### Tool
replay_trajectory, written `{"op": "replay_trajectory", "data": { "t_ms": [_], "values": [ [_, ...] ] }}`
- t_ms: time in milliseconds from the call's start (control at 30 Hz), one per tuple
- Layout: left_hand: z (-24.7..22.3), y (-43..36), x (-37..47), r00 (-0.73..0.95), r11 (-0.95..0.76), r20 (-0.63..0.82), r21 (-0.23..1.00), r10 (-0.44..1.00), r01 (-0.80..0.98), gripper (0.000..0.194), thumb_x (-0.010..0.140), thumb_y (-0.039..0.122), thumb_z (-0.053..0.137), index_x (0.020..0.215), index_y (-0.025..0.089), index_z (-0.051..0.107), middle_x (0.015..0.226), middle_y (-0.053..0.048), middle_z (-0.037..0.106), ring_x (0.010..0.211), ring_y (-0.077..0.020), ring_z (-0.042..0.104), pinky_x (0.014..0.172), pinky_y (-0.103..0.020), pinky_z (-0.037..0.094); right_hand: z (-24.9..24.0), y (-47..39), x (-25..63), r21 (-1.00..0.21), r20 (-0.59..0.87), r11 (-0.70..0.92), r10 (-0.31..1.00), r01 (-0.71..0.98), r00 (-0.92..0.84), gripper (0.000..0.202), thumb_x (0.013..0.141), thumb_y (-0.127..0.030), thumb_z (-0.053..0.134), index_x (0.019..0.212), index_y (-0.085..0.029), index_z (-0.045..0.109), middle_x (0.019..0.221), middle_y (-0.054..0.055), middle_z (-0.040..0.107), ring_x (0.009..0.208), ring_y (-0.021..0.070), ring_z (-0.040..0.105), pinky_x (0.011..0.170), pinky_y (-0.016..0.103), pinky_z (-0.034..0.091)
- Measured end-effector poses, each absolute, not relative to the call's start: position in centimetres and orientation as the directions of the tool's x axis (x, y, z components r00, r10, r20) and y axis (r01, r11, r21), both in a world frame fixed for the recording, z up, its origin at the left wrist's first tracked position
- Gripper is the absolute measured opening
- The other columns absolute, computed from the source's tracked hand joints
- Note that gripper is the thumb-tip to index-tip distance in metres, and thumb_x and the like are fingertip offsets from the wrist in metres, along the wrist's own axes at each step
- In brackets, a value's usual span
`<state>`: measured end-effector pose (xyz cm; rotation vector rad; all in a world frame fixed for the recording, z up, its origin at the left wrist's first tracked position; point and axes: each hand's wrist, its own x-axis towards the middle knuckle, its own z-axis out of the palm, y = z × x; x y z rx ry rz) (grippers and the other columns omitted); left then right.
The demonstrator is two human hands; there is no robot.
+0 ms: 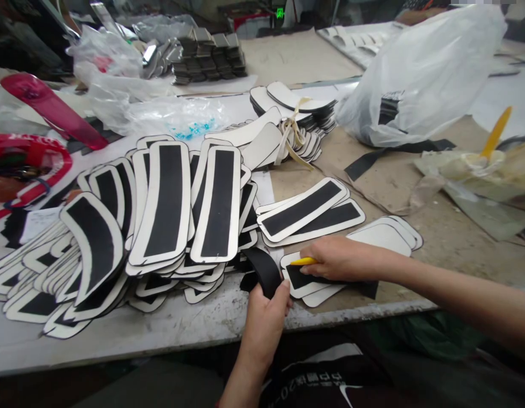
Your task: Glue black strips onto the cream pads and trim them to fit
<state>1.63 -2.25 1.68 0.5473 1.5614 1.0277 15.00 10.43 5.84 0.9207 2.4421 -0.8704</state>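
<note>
My left hand grips a bent bundle of black strips at the table's front edge. My right hand is closed around a slim yellow tool, whose flat tip points left; its full shape is hidden. That hand rests over a white curved panel with a black strip on it, partly covered by the fingers. Beneath it lies another white panel. Two finished-looking panels, white with black centres, overlap just behind. Plain white panels fan out beyond my right wrist.
Heaped black-and-white panels cover the table's left side. Tied white panels sit behind. A cloudy plastic bag stands back right, near a wrapped pot holding a yellow stick. A pink object leans at left.
</note>
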Motion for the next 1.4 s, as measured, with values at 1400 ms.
{"op": "replay_trajectory", "data": {
  "t_ms": [1400],
  "values": [
    [1.7,-1.0,2.1,-0.426,0.695,-0.631,0.719,0.649,-0.005,0.040,0.055,0.053,0.073,0.051,0.016,0.059,0.040,-0.001,0.056,0.040,-0.0160,0.047,0.045,-0.029,0.037,6.4,11.2,27.1,0.069,-0.419,0.283,0.879,0.957,-0.229,0.033,0.090,-0.042,0.040,0.092,-0.017,0.061,0.087,0.015,0.069,0.083,0.0293,0.065,0.062,0.032,0.040]
  ]
}}
